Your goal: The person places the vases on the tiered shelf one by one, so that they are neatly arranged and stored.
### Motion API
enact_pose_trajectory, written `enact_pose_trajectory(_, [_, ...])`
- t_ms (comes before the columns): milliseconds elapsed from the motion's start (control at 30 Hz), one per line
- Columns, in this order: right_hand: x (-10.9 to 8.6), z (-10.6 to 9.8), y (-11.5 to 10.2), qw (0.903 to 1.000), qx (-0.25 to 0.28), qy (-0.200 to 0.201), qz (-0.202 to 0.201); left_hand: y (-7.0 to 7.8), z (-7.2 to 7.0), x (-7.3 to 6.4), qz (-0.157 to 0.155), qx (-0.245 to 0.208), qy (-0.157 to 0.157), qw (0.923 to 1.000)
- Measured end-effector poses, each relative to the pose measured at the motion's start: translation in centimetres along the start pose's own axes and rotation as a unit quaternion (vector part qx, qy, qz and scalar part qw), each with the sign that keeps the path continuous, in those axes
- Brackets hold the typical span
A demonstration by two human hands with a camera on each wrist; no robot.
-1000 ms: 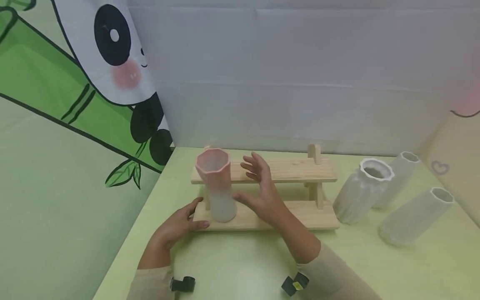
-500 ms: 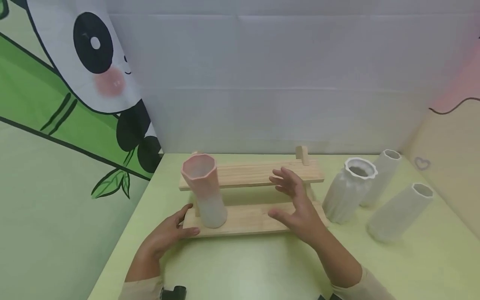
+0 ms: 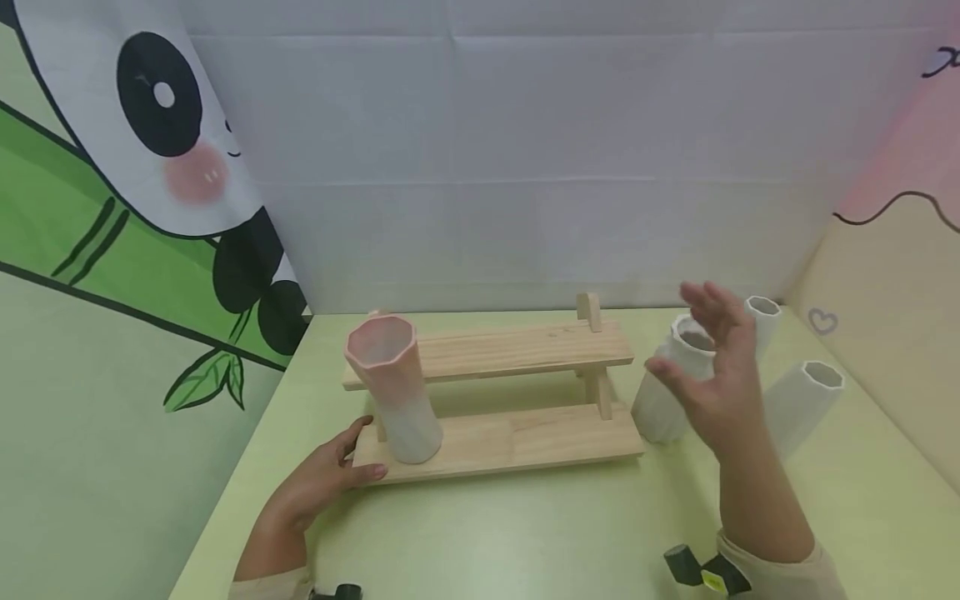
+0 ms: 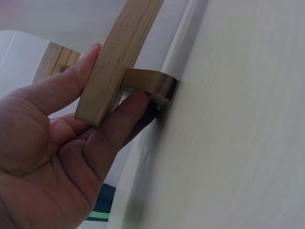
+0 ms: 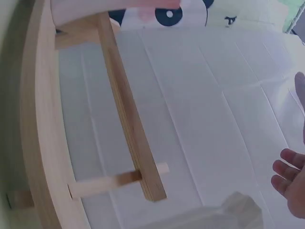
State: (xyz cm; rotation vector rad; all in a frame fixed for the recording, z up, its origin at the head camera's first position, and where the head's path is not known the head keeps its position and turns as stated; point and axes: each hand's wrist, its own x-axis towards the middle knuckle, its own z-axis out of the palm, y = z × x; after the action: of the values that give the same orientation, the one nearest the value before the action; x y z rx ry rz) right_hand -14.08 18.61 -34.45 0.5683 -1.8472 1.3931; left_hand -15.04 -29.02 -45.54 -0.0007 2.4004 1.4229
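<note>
A two-tier wooden shelf rack (image 3: 517,437) stands on the table. My left hand (image 3: 318,483) grips the left end of its lower board, and the left wrist view shows the wooden board (image 4: 107,71) between thumb and fingers. On that board, near the left end, a pink-to-white vase (image 3: 397,392) stands upright. My right hand (image 3: 720,392) is raised with fingers spread and holds nothing. It hovers in front of a ribbed white vase (image 3: 656,408) with a wavy rim, partly hiding it. In the right wrist view only fingers (image 5: 288,174) show at the edge.
Two more white vases stand on the right: a slim one (image 3: 763,312) behind the right hand and another white vase (image 3: 806,400) nearer the table's right side. A pale backdrop (image 3: 525,167) rises behind the pale green table (image 3: 510,542). Printed cloth hangs at both sides.
My right hand has moved right, from beside the pink-to-white vase to the white vases. My left hand keeps its grip on the rack. The head view has shifted somewhat.
</note>
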Motion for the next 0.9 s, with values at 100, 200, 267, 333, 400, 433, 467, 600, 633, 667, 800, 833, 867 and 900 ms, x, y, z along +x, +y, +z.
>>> enact_pose_trajectory(100, [0.3,-1.9,0.9,0.9922,-0.079,0.03,0.091,0.0,0.0,0.1,0.001,-0.001,-0.001,1.0])
enact_pose_trajectory(200, [0.5,-2.9,1.9,0.9732,-0.127,0.031,0.189,-0.1,0.0,0.1,0.003,-0.004,-0.003,1.0])
enact_pose_trajectory(267, [0.5,-3.2,2.8,0.9607,-0.139,0.02,0.24,-0.1,0.1,0.1,0.003,-0.007,-0.004,1.0])
enact_pose_trajectory(333, [0.5,-3.3,3.6,0.9515,-0.14,0.001,0.274,-0.1,0.1,0.1,0.002,-0.008,-0.006,0.9999])
enact_pose_trajectory(400, [0.4,-3.2,4.5,0.9462,-0.134,-0.009,0.294,-0.1,0.2,0.2,0.0,-0.008,-0.004,1.0])
enact_pose_trajectory(433, [0.5,-3.2,4.9,0.9438,-0.13,-0.008,0.304,0.0,0.2,0.1,0.001,-0.006,-0.005,1.0])
enact_pose_trajectory(467, [0.4,-3.1,5.2,0.9426,-0.121,-0.003,0.311,0.1,0.2,0.1,0.002,-0.003,-0.006,1.0])
enact_pose_trajectory(600, [0.3,-2.7,6.6,0.9414,-0.058,0.051,0.328,0.2,0.3,0.2,0.002,-0.001,-0.003,1.0])
enact_pose_trajectory(633, [0.3,-2.6,6.9,0.941,-0.041,0.065,0.33,0.3,0.4,0.2,0.002,-0.001,-0.003,1.0])
enact_pose_trajectory(667, [0.2,-2.5,7.2,0.9408,-0.036,0.073,0.329,0.3,0.4,0.3,0.001,-0.003,-0.003,1.0])
enact_pose_trajectory(800, [0.0,-2.3,8.3,0.9409,-0.056,0.061,0.328,0.4,0.5,0.4,0.0,-0.008,-0.004,1.0])
enact_pose_trajectory(833, [0.0,-2.4,8.5,0.9412,-0.066,0.055,0.327,0.4,0.5,0.4,0.001,-0.007,-0.004,1.0])
enact_pose_trajectory(867, [0.0,-2.4,8.8,0.9406,-0.079,0.047,0.327,0.4,0.6,0.5,0.002,-0.007,-0.004,1.0])
enact_pose_trajectory(900, [0.0,-2.4,9.0,0.9404,-0.08,0.042,0.328,0.4,0.6,0.4,0.003,-0.008,-0.004,1.0])
